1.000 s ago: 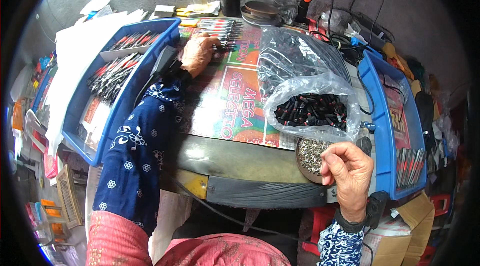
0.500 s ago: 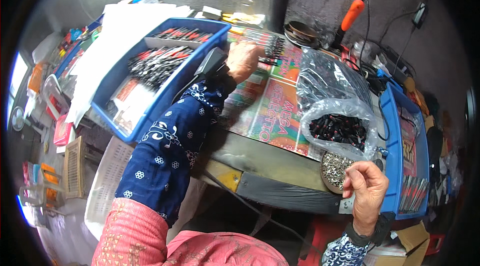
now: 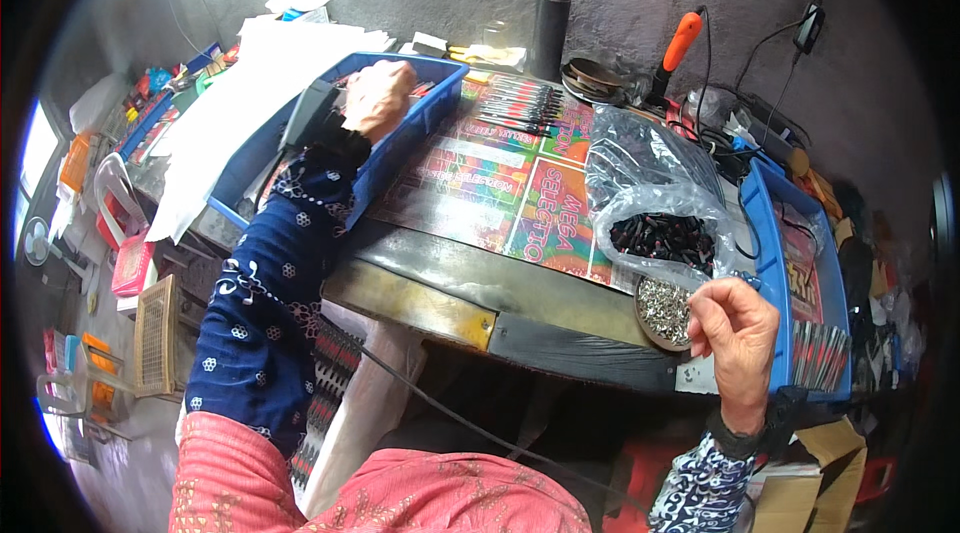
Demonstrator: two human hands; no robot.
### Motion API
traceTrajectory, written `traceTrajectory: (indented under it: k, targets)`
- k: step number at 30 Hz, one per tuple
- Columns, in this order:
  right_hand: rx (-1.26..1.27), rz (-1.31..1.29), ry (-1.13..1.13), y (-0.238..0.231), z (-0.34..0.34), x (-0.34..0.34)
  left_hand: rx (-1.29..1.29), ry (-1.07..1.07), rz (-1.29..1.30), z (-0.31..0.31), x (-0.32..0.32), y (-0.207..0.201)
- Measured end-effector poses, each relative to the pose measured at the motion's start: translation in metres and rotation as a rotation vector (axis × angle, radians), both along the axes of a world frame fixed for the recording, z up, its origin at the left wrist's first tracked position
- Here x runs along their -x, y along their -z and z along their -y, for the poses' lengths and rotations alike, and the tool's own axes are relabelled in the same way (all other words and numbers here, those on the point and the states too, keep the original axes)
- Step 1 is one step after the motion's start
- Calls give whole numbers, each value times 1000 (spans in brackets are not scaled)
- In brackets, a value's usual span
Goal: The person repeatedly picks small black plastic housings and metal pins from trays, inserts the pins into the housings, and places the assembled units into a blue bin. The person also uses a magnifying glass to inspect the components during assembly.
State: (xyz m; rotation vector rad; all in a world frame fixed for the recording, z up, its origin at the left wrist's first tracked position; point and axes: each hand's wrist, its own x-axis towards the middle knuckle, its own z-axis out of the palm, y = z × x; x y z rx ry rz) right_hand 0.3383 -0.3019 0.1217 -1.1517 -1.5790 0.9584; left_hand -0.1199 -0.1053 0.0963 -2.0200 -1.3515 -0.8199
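Note:
My left hand [image 3: 380,98] is over the long blue tray [image 3: 452,83] at the back left, its fingers curled down toward the black-and-red pens inside. What it holds, if anything, is hidden by the hand. Off to its right, a row of similar pens [image 3: 520,105] lies on the printed sheets of the tabletop. My right hand [image 3: 738,338] hovers at the front right with thumb and fingers pinched. Anything between them is too small to make out. Beside it sits a round bowl of small shiny metal parts [image 3: 662,311]. An open plastic bag [image 3: 612,218] holds small black-and-red parts.
A second blue tray [image 3: 765,263] with a bundle of thin pieces [image 3: 820,358] stands at the right. Along the wall are a black flask [image 3: 552,28], an orange-handled tool [image 3: 682,43] and cables. A dark cord [image 3: 430,363] hangs below the table's front edge.
My left hand has moved left from the row of pens to above the blue tray. My right hand keeps its pinch beside the bowl. The view has shifted slightly.

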Motion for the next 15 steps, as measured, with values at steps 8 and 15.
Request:
traceTrajectory:
  k: [8, 15]
  targets:
    - [-66, 168, 140, -19, -5, -23, 212, -250, -49, 2, 27, 18]
    - [-286, 416, 375, -18, -17, -94, 273, -319, -41, -16, 35, 19]
